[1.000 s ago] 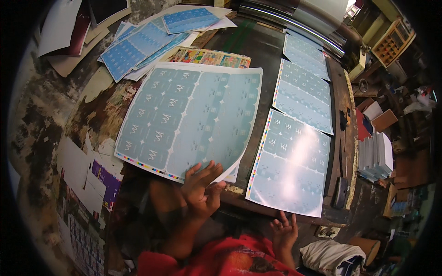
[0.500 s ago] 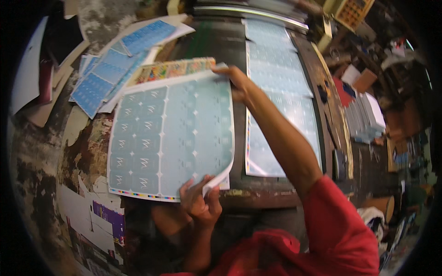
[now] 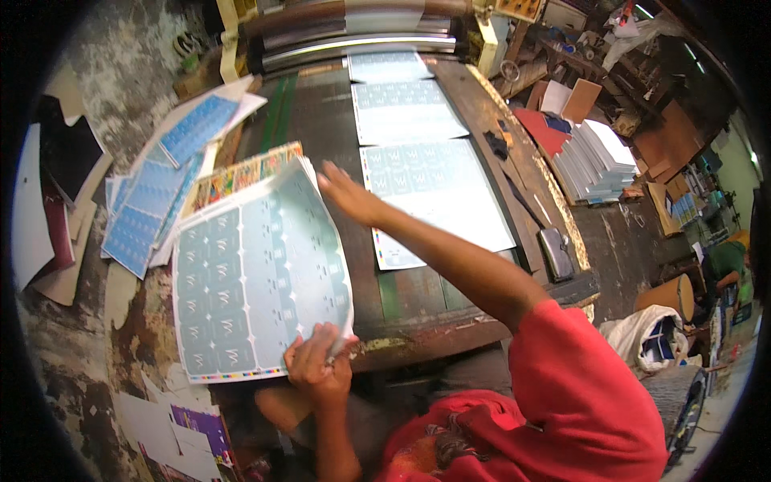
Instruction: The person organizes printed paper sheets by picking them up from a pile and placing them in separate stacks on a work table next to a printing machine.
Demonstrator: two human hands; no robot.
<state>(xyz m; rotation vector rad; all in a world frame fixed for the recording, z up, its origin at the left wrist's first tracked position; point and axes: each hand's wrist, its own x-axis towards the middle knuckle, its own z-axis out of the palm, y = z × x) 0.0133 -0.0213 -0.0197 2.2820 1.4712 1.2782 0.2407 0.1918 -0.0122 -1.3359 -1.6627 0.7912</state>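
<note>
A stack of large printed sheets [image 3: 249,273], pale blue-green with rows of card shapes, lies at the near left of the machine bed. My left hand [image 3: 319,363] grips its near right corner, fingers curled over the edge and thumb at the side. Along the stack's far right edge, my right hand [image 3: 345,193] is held flat with fingers stretched out, close against the upturned corner. The right part of the top sheets bows upward. To the right, several similar sheets [image 3: 438,205] lie in an overlapping row running toward a metal roller [image 3: 357,44].
Blue printed sheets [image 3: 148,205] are piled loosely at the left, beside a colourful picture strip [image 3: 233,181]. A dark pouch-like object [image 3: 554,253] lies on the bed's right edge. Stacked white booklets [image 3: 598,165] stand farther right, near a white sack [image 3: 650,337].
My right hand has loosened from the far corner of the stack and now lies flat at its edge. My left hand keeps its grip on the near corner. The view has shifted.
</note>
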